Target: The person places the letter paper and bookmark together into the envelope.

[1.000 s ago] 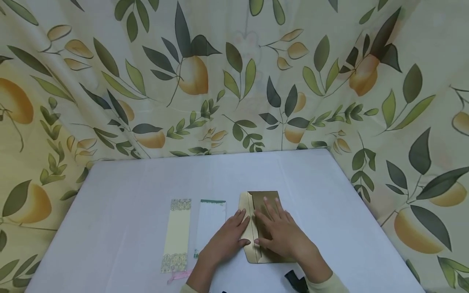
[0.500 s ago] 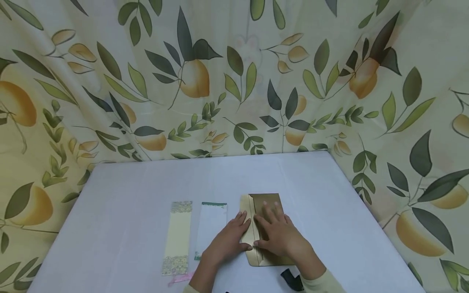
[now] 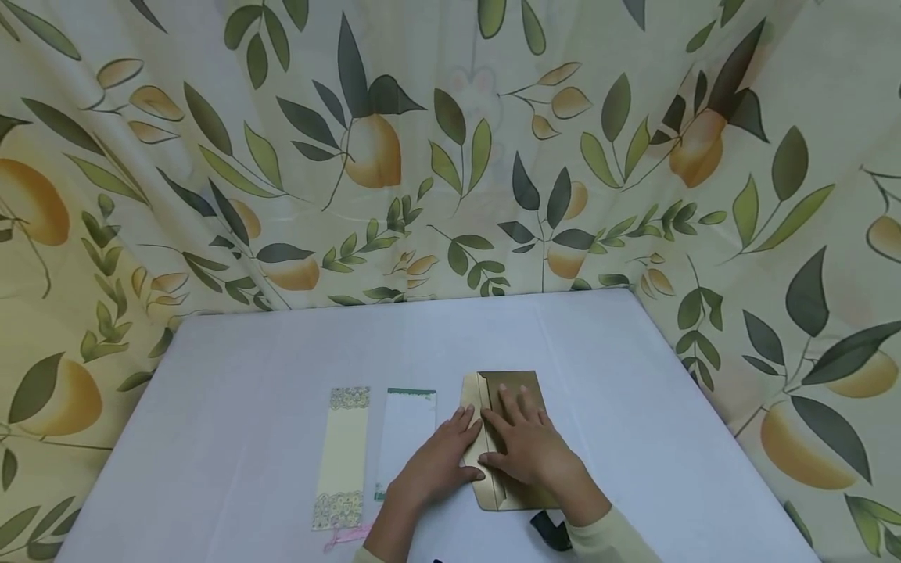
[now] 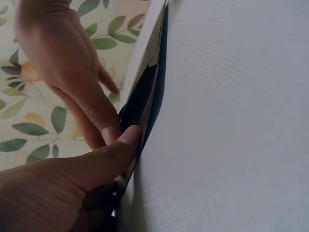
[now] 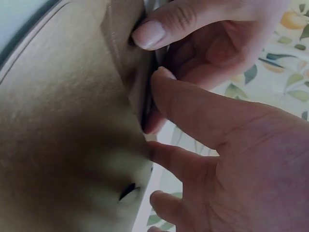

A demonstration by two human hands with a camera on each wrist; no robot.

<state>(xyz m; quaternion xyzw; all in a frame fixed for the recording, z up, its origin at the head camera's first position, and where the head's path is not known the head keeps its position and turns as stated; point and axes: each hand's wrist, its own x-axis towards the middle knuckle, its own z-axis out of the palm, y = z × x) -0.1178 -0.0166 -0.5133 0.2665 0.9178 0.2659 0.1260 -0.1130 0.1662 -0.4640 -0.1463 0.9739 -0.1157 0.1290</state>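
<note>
Right hand lies with its fingers spread apart on the gold envelope, which is on the worktop near the white paper. Left hand touches the flap, but I can't tell if it pinches it. Pushing too hard could crease the envelope, and pulling two ways could rip it.

gold envelope partly under left hand and right hand, white card alongside it part-hidden, black thing nearby I can't name
</note>
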